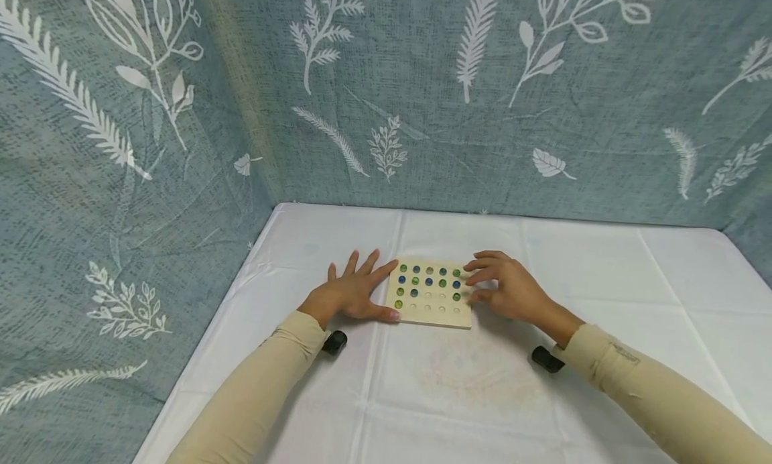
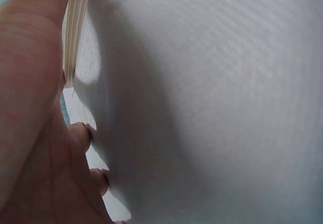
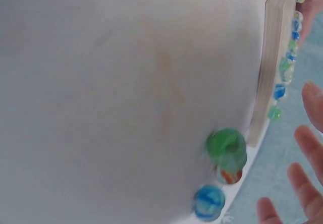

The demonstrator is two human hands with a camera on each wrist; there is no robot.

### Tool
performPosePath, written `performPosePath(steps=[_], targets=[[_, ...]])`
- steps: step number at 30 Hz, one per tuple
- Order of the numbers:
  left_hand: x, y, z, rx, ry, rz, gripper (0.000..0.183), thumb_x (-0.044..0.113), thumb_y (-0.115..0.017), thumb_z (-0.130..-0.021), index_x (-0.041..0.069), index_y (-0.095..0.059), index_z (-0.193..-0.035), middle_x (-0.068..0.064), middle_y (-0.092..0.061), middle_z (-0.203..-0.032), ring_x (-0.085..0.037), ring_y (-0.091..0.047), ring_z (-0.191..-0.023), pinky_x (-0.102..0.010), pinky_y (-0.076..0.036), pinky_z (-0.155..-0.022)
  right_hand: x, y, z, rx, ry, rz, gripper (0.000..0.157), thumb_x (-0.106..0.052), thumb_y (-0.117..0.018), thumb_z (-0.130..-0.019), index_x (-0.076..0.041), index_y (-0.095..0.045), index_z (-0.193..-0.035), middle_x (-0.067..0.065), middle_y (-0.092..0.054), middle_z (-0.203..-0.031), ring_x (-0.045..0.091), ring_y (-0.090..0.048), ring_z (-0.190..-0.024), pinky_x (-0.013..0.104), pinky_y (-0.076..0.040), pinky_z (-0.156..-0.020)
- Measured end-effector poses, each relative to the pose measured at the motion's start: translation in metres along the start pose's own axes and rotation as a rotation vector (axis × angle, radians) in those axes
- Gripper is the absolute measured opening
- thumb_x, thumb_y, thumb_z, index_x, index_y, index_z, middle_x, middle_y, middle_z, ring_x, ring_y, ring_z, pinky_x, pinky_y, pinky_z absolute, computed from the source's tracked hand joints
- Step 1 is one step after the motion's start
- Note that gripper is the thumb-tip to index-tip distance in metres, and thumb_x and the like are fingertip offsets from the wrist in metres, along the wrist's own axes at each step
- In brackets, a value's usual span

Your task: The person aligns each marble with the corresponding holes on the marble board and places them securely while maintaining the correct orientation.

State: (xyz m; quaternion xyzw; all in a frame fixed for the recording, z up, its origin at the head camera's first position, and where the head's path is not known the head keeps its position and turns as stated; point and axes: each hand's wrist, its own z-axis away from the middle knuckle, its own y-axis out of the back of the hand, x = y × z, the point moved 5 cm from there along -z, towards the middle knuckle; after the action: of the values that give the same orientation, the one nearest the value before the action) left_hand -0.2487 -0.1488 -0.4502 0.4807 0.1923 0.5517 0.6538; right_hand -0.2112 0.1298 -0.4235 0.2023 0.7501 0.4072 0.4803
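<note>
A pale wooden board (image 1: 434,320) with rows of round hollows lies flat on the table. Glass marbles, green ones and blue ones (image 1: 429,282), fill its two far rows and some hollows nearer the person. Bare hollows show in the two near rows. My left hand (image 1: 350,296) rests spread at the board's left edge, thumb and index finger touching its corners. Over the right edge hovers my right hand (image 1: 511,291), fingers loosely bent, no marble visible in them. Beneath it on the cloth lie a green marble (image 3: 227,146), an orange-streaked marble (image 3: 230,176) and a blue marble (image 3: 209,203).
White cloth (image 1: 470,410) with fold lines covers the table. A teal curtain (image 1: 422,155) with white leaf prints hangs behind and at the left. Black wrist cameras show under both wrists, one near the left cuff (image 1: 310,330), one near the right cuff (image 1: 582,343).
</note>
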Motion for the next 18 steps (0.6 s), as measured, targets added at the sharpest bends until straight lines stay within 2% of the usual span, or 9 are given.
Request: performPosePath(steps=[7,18], targets=[[0.001,0.0,0.0,0.0,0.0,-0.001,0.11,0.073,-0.07,-0.086,0.039,-0.006,-0.168,-0.004,0.01,-0.178,-0.042,0.016,-0.163,-0.077,0.005,-0.123,0.009,0.007,0.012,0.03,-0.027,0.029,0.016,-0.002,-0.084,-0.082,-0.008,-0.084,-0.097,0.008,-0.074,-0.109,0.032,-0.058,-0.118,0.056,-0.052,-0.101],[0.0,-0.001,-0.002,-0.011,0.004,-0.005,0.11,0.074,-0.069,-0.086,0.04,-0.004,-0.168,-0.003,0.012,-0.178,-0.041,0.018,-0.162,-0.076,0.006,-0.123,0.02,0.021,0.033,0.055,-0.061,0.045,0.011,-0.006,-0.086,-0.083,-0.009,-0.085,-0.094,0.005,-0.067,-0.101,0.025,-0.055,-0.104,0.048,-0.05,-0.086]])
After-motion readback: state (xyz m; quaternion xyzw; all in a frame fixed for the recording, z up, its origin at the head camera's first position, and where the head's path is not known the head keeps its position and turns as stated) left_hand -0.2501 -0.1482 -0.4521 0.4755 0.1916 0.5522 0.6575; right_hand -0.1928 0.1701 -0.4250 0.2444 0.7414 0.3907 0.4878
